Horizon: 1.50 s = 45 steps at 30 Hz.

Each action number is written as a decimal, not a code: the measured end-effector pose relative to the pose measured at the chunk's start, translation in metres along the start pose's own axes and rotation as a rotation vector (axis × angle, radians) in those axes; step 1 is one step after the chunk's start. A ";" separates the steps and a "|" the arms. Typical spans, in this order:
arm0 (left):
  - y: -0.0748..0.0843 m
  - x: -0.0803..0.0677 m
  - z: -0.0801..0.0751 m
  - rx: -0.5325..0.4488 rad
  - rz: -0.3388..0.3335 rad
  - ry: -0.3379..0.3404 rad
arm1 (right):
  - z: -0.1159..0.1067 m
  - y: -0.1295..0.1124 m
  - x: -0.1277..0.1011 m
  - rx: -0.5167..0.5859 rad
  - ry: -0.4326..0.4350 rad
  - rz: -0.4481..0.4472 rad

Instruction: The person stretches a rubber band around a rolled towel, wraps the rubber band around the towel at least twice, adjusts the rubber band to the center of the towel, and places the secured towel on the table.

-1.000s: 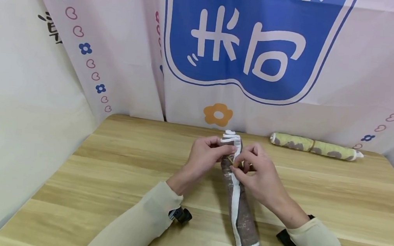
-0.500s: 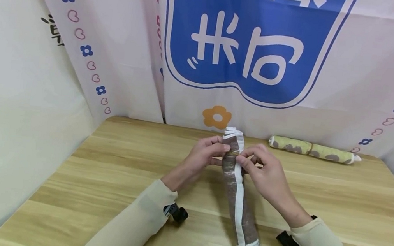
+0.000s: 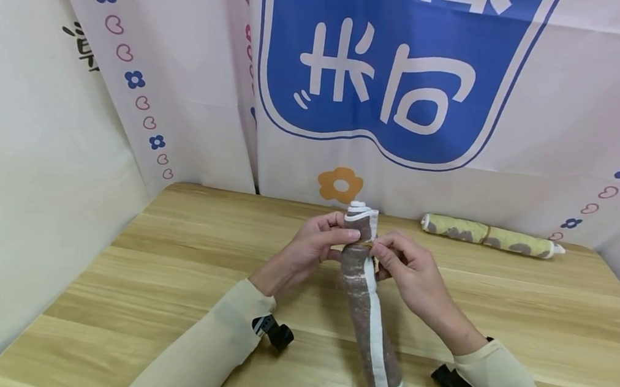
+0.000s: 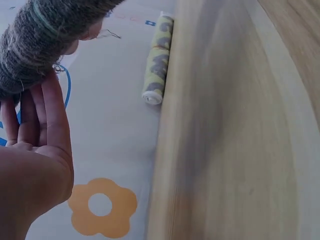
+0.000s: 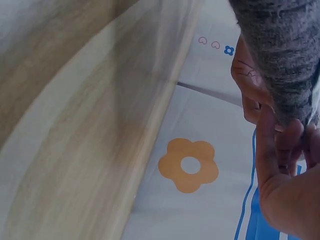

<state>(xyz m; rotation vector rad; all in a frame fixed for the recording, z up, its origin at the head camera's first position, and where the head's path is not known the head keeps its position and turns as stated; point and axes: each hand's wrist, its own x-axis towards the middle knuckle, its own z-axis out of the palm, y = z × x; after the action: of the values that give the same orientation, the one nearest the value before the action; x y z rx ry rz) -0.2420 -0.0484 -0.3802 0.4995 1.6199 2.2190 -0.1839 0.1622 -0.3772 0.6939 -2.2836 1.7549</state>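
Note:
A long rolled towel (image 3: 359,290), brown-grey with a white edge strip running down it, slants up from the front of the table in the head view. Near its upper end my left hand (image 3: 311,246) grips it, thumb in front and the other fingers behind. A thin yellowish-brown rubber band (image 3: 365,244) crosses the roll just below that thumb. At the roll's right side my right hand (image 3: 413,276) pinches the band between thumb and forefinger. Both wrist views show the towel (image 4: 45,40) from below, with the fingers (image 5: 268,145) of my right hand around its narrow part.
A second rolled towel (image 3: 456,228), yellow-green with grey patches and a band round its middle, lies at the table's back right. Behind the wooden table (image 3: 183,256) hangs a printed white cloth (image 3: 205,129) with a blue panel.
One second ago the band was held out over the front of the roll by the right fingers. Now it lies across the towel and the right hand is at its right side.

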 end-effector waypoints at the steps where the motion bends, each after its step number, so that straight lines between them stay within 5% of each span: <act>1: 0.000 0.000 0.000 -0.005 -0.007 0.007 | 0.000 0.000 0.000 0.005 -0.008 0.009; 6: 0.002 -0.002 0.006 0.029 -0.027 0.106 | 0.003 -0.004 -0.002 0.052 -0.053 0.123; 14: 0.007 -0.007 0.025 0.229 0.036 0.304 | 0.006 -0.008 -0.001 0.057 -0.049 0.306; 20: 0.005 0.004 0.030 0.257 -0.069 0.396 | 0.005 -0.004 0.001 -0.032 -0.021 0.300; 25: 0.001 0.017 0.027 0.288 -0.147 0.413 | 0.003 0.003 0.003 -0.041 -0.019 0.311; 34: -0.012 0.032 0.022 0.329 -0.187 0.434 | 0.004 0.013 0.009 -0.033 0.006 0.335; 40: -0.012 0.035 0.018 0.312 -0.167 0.445 | 0.003 0.019 0.015 -0.179 -0.054 0.176; 45: -0.013 0.031 0.018 0.352 -0.128 0.422 | 0.002 0.017 0.017 -0.220 -0.057 0.257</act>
<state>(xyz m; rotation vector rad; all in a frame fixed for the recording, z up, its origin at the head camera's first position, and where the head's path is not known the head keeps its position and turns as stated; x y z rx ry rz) -0.2599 -0.0151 -0.3854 0.0006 2.2062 2.0449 -0.2060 0.1596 -0.3853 0.4309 -2.6532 1.5616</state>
